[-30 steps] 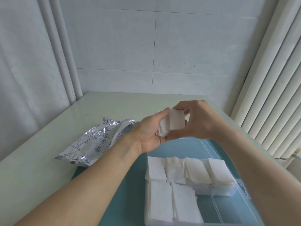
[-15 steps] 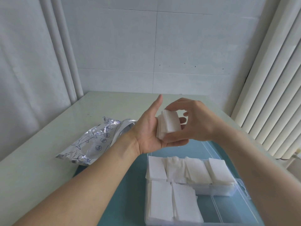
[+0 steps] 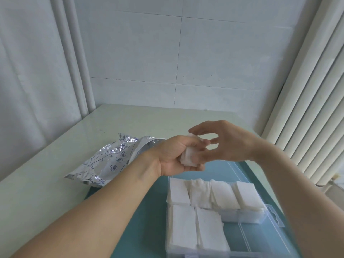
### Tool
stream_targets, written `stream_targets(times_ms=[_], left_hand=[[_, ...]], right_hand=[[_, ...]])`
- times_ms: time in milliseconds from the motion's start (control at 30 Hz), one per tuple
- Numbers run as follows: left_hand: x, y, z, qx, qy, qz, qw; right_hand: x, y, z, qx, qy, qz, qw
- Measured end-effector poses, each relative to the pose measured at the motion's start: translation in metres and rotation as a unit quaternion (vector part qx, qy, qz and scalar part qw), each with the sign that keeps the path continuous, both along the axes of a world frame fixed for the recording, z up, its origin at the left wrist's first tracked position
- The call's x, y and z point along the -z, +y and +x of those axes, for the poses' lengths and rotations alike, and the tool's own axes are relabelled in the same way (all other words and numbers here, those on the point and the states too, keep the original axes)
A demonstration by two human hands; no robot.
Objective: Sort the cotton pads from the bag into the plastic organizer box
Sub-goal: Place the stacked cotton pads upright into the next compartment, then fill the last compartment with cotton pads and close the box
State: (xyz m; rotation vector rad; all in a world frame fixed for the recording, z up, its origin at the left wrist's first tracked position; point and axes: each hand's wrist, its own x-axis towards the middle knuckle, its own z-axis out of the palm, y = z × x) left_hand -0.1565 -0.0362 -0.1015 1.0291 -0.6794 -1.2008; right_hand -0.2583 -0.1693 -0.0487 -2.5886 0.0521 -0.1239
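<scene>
Above the organizer box (image 3: 260, 218), the left hand (image 3: 173, 155) grips a small stack of cotton pads (image 3: 189, 157), partly hidden by blurred fingers. The right hand (image 3: 229, 142) hovers spread beside it, whether touching unclear. The bag (image 3: 109, 161) lies left of the box.

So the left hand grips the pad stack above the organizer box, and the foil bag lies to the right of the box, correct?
Not quite. The head view shows the foil bag lying to the left of the organizer box, not the right. The rest holds: the left hand grips the pad stack above the box.
</scene>
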Motion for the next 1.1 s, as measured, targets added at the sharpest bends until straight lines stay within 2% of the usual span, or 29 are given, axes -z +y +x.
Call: stream_targets(times_ms=[100,233,400,500,600,700,767,833,933,1000,1100], left_hand=[[-0.008,0.006,-0.005,0.060,-0.044,-0.035,0.997],[-0.016,0.006,-0.017,0.116,-0.102,-0.056,0.986],[-0.018,0.003,-0.040,0.140,-0.142,-0.061,0.978],[-0.025,0.010,-0.051,0.090,-0.238,-0.026,0.967],[-0.032,0.023,-0.058,0.005,-0.397,0.041,0.917],[-0.032,0.038,-0.068,-0.063,-0.508,0.069,0.857],[-0.028,0.046,-0.072,-0.025,-0.593,0.127,0.794],[-0.020,0.049,-0.080,0.009,-0.671,0.196,0.715],[-0.008,0.045,-0.093,-0.002,-0.727,0.273,0.630],[-0.005,0.042,-0.100,-0.008,-0.738,0.297,0.606],[-0.005,0.042,-0.104,0.001,-0.735,0.319,0.598]], right_hand=[[-0.004,-0.014,-0.014,-0.044,-0.012,0.115,0.992],[0.000,-0.011,-0.036,-0.022,-0.056,0.176,0.983],[0.001,0.002,-0.057,0.084,-0.052,0.031,0.995],[-0.009,0.008,-0.078,0.114,-0.093,0.011,0.989],[-0.015,0.003,-0.101,0.160,-0.126,0.074,0.976],[0.004,0.001,-0.118,0.163,-0.018,0.195,0.967],[0.027,0.007,-0.124,0.161,0.034,0.198,0.966],[0.044,0.017,-0.127,0.165,0.045,0.193,0.966],[0.052,0.024,-0.127,0.177,0.048,0.180,0.966],[0.049,0.028,-0.129,0.182,0.071,0.126,0.973],[0.048,0.031,-0.129,0.186,0.110,0.042,0.975]])
